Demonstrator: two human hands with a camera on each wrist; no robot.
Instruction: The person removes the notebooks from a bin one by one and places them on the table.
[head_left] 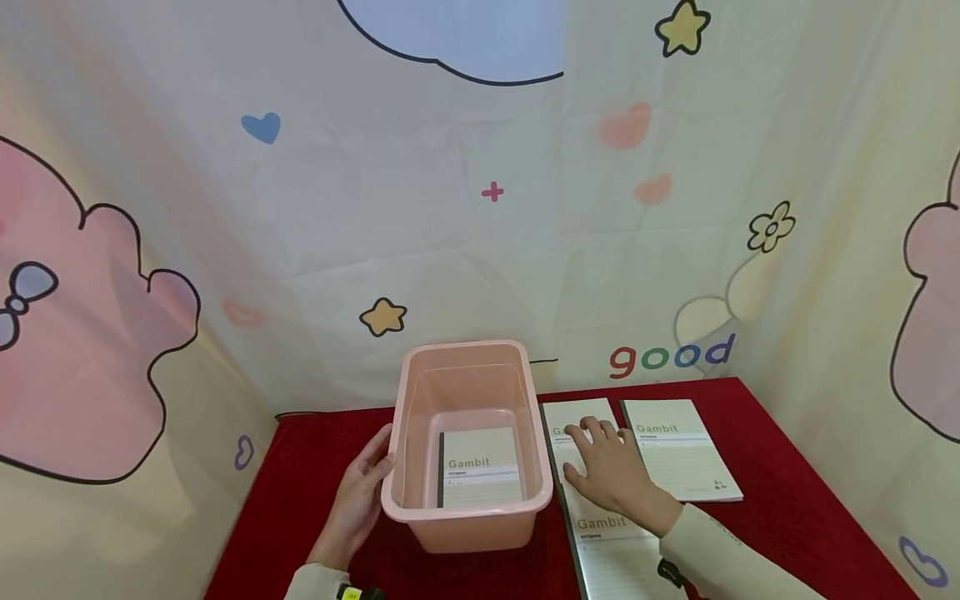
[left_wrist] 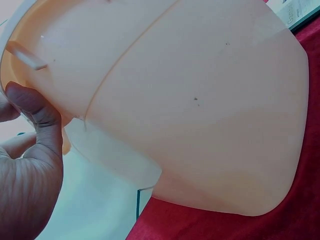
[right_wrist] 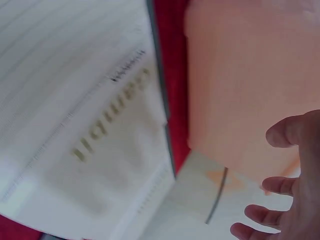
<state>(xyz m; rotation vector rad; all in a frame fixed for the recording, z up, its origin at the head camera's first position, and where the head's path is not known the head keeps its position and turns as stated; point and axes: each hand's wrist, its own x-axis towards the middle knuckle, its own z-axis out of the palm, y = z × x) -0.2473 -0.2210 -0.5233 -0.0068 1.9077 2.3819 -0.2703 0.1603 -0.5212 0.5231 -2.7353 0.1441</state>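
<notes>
My left hand (head_left: 358, 492) grips the left rim of a pink plastic bin (head_left: 472, 533); its thumb (left_wrist: 37, 107) bends at the rim in the left wrist view. A white notebook (head_left: 480, 492) marked "Gambit" lies face up on the bin's floor. To the bin's right, my right hand (head_left: 617, 477) is over a far notebook (head_left: 573, 412) and a near one (head_left: 622, 567), fingers spread and slightly bent, holding nothing. In the right wrist view that hand (right_wrist: 295, 175) appears apart from the notebook (right_wrist: 75, 100) beneath.
Another Gambit notebook (head_left: 678, 450) lies farther right. A red cloth (head_left: 795, 533) covers the table. Behind and at both sides hangs a pale printed curtain (head_left: 450, 250) with stars, hearts and the word "good".
</notes>
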